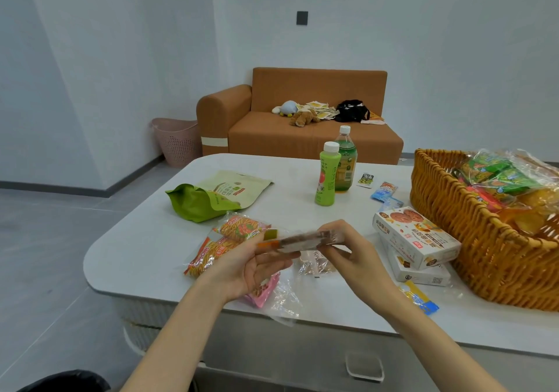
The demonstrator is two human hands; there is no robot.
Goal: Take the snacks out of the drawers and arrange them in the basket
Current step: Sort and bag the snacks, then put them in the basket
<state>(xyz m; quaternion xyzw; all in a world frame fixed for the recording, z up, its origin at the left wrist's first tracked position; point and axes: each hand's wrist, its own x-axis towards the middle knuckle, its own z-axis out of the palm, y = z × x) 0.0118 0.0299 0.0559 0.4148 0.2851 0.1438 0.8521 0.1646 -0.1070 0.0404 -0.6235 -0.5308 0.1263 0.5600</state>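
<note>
A white table (136,255) with a rounded near-left corner has bare surface along its left edge and far side. A wicker basket (453,225), already holding wrapped snacks, sits at the right edge with two stacked biscuit boxes (414,237) just beside it. Above the near middle, the left hand (251,267) and right hand (354,258) each pinch one end of a blurred, clear-wrapped snack packet (302,240) with curled fingers, holding it level, with stick-snack packs (239,228) just beyond the left hand and two upright green bottles (328,173) farther back.

Head-worn — forward-down, close over table (151,255)
</note>
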